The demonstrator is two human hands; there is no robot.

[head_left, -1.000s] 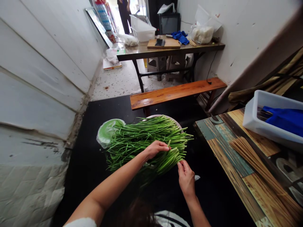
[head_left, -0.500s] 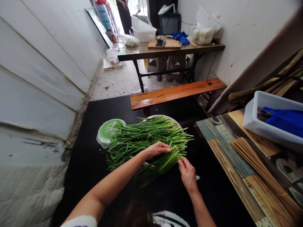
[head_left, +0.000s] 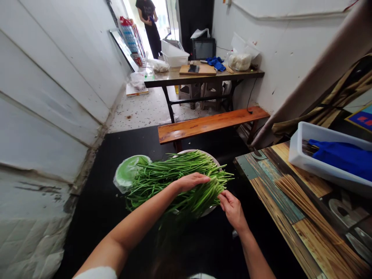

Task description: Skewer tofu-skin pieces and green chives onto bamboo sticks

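Head view shows bunched green stalks [head_left: 205,196] between both hands [head_left: 192,181] [head_left: 233,211].

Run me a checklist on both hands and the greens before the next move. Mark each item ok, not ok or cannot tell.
1. Left hand on the greens: ok, it is on the bunch near the pale stalk ends.
2. Right hand gripping a stalk: cannot tell; its fingertips are at the stalk ends, but the pinch is too small to read.
3. Greens all within the round dish: not ok, stalk ends and leaves stick out past its rim.
4. Leaves off the green bowl: cannot tell; they overlap its edge in this view.
5. Thin sticks away from the hands: ok, on the patterned table.
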